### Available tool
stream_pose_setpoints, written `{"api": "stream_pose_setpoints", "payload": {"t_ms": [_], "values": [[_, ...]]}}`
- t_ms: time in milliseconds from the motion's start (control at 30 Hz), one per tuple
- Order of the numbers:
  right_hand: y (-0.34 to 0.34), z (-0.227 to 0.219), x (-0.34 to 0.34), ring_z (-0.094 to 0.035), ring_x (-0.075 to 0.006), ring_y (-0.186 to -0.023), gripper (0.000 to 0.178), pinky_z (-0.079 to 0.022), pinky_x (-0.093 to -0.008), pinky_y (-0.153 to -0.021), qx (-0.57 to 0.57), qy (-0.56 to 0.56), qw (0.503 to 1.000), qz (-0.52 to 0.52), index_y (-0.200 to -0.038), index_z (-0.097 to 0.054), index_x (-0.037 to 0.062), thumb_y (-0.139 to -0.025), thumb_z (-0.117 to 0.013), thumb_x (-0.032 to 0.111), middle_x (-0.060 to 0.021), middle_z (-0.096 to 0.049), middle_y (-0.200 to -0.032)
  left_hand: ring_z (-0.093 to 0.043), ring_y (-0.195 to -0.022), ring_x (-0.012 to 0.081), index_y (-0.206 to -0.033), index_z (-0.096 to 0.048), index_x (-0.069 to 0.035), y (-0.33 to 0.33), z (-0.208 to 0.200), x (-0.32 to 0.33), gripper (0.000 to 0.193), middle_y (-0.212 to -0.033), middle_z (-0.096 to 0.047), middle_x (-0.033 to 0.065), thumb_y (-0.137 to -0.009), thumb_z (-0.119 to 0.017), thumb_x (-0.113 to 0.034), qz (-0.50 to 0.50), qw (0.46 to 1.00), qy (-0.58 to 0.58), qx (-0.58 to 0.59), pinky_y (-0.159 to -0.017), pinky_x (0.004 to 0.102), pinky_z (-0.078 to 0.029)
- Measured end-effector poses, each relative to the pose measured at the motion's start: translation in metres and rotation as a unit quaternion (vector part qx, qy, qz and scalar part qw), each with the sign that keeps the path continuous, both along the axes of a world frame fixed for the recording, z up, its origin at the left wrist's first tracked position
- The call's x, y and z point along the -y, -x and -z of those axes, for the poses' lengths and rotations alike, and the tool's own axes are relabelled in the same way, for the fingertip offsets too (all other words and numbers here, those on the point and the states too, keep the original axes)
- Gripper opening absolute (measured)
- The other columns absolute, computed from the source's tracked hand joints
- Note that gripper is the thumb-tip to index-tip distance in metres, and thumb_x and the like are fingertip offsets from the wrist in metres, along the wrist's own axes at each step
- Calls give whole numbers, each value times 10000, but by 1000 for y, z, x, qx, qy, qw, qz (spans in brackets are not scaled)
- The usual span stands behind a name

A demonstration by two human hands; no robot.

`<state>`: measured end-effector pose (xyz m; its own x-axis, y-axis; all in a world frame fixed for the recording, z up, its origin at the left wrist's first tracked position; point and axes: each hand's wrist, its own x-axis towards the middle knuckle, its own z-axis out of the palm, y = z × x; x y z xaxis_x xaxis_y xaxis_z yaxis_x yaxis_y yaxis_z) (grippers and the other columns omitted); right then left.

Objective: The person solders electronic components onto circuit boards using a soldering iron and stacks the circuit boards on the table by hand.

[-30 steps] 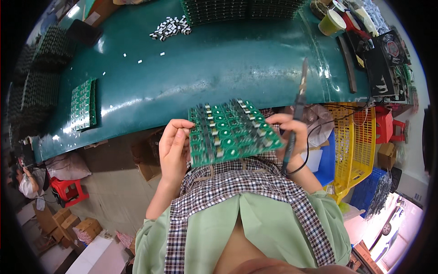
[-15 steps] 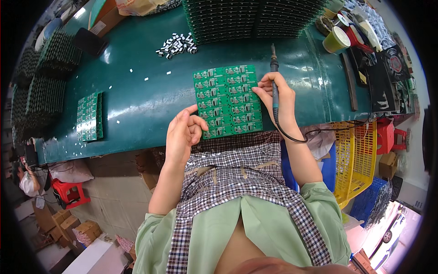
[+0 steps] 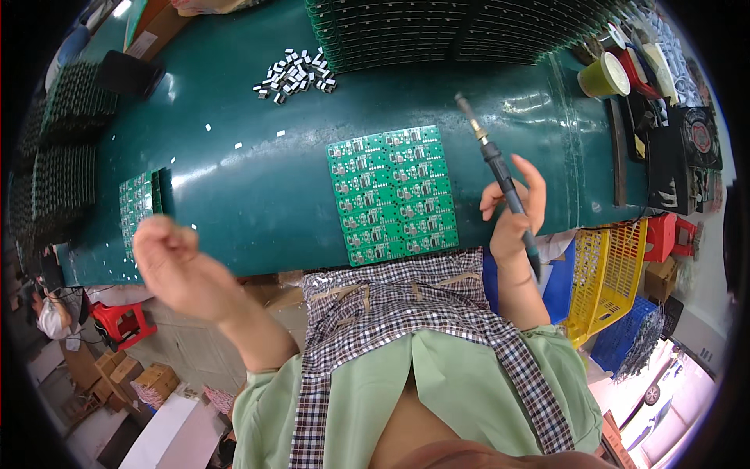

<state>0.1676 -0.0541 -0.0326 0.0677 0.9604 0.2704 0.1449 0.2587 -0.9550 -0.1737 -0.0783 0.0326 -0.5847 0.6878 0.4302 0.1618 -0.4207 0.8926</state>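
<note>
My right hand [image 3: 517,215] holds a soldering iron [image 3: 498,162] with a dark handle, its metal tip pointing up and away to the left. The index finger is lifted off, and the iron lies across the hand. A green circuit board panel [image 3: 394,199] with two columns of repeated circuits lies flat at the near edge of the table, touched by neither hand. Far to the left, my left hand [image 3: 176,266] is smeared by motion, beside a small stack of green circuit boards [image 3: 137,207] that it partly covers. Whether its fingers grip anything is unclear.
Small black-and-white parts [image 3: 293,76] lie in a pile beyond the panel, with several white pieces scattered leftward. Tall rows of circuit boards [image 3: 461,31] stand at the back, more stacks [image 3: 66,164] at far left. A green cup [image 3: 603,76] stands right; a yellow basket [image 3: 605,281] is below.
My left hand has left the panel and swung left to the small board stack. My right hand has drawn off the panel to the right, tilting the soldering iron. The view has shifted slightly.
</note>
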Motion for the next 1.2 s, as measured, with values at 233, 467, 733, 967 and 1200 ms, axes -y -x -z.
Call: {"api": "stream_pose_setpoints", "payload": {"t_ms": [233, 467, 733, 967, 1200], "values": [[-4, 0, -5, -630, -227, -841, 819, -524, -311, -712, -85, 32, 996, -26, -1164, -501, -60, -838, -460, 689, -170, -591, -961, -616, -678, 241, -877, -582, -37, -130, 24, -64, 15, -758, -609, 121, -863, -577, -40, 170, 927, 187, -276, -580, 326, -461], [-12, -11, -6, -624, -192, -821, 274, -506, -284, -737, -20, 97, 995, 12, -1039, -574, -54, -782, -652, 3, -127, -597, -939, -613, -621, 281, -855, -543, -61, -138, 45, -65, 83, -718, -615, 87, -840, -624, -71, 174, 857, 254, -412, -516, 359, -466], [-6, -18, -15, -639, -225, -623, 132, -491, -285, -567, 121, -26, 992, -30, -862, -640, -39, -746, -665, 18, -151, -658, -736, -587, -599, 263, -846, -545, -64, -143, 51, -67, 94, -695, -550, 68, -816, -634, -53, 153, 880, 198, -404, -501, 344, -459], [-1, -16, -22, -630, -220, -566, 138, -485, -280, -513, 148, -63, 986, -36, -830, -651, -31, -702, -679, 12, -133, -652, -691, -539, -545, 208, -764, -527, -77, -141, 53, -66, 130, -657, -497, 48, -766, -655, -54, 123, 863, 181, -455, -473, 322, -419], [0, -17, -26, -624, -215, -561, 147, -482, -276, -510, 169, -77, 981, -53, -831, -654, -26, -698, -693, 22, -124, -647, -685, -589, -601, 231, -808, -586, -63, -143, 51, -66, 107, -725, -607, 55, -758, -670, -20, 134, 849, 217, -463, -532, 320, -448]]}}
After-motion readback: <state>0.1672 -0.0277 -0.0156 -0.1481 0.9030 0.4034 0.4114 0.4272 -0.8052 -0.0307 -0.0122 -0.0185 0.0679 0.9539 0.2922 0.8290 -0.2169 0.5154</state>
